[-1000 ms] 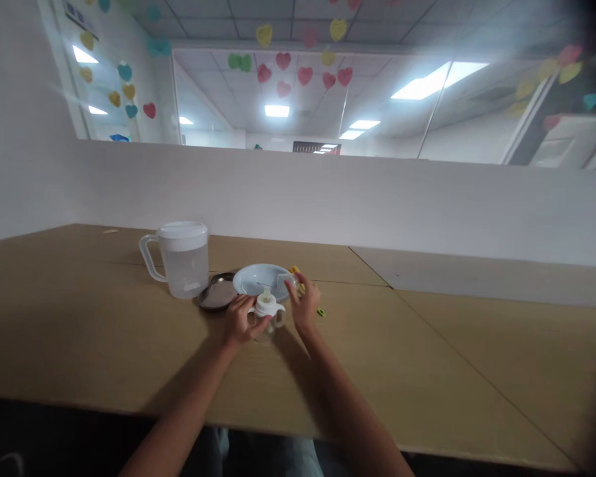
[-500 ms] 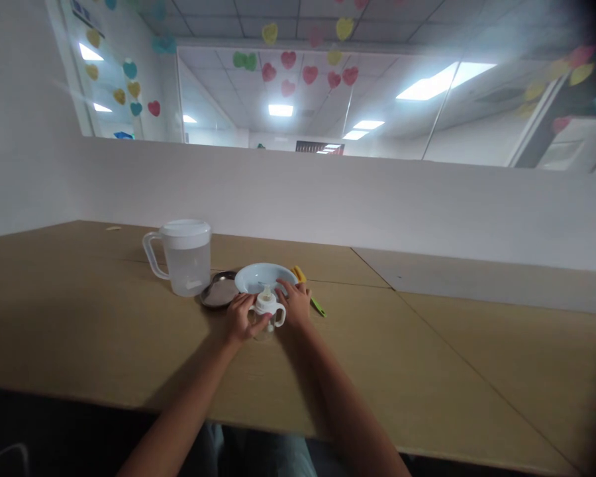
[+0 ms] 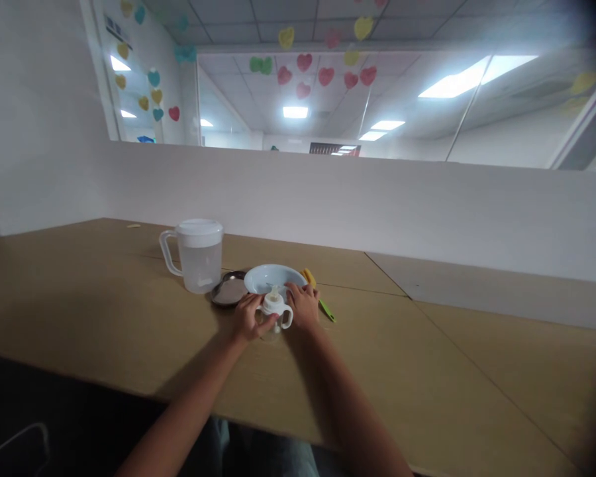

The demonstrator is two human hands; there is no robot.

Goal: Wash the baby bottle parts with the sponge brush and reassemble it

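Observation:
A clear baby bottle (image 3: 273,310) with a white collar, two white handles and a teat stands upright on the table. My left hand (image 3: 252,319) is closed round its left side, thumb across the front. My right hand (image 3: 304,306) is just right of the bottle, at the near right rim of a white bowl (image 3: 255,277). Its fingers are apart and bent forward over the rim; I cannot tell whether they touch it. Something thin, hard to make out, lies in the bowl. Behind and right of that hand is a brush with a yellow head (image 3: 308,277) and a green handle (image 3: 327,311).
Left of the bowl, a round metal dish (image 3: 219,299) lies partly under its edge. A lidded translucent pitcher (image 3: 201,265) with liquid stands behind the dish. The wooden table (image 3: 402,371) meets a white wall (image 3: 318,205) below a window with heart-shaped stickers.
The view has shifted, so everything appears slightly further right. My left hand stays on the baby bottle. My right hand's fingers look a little lower and closer together beside the bowl.

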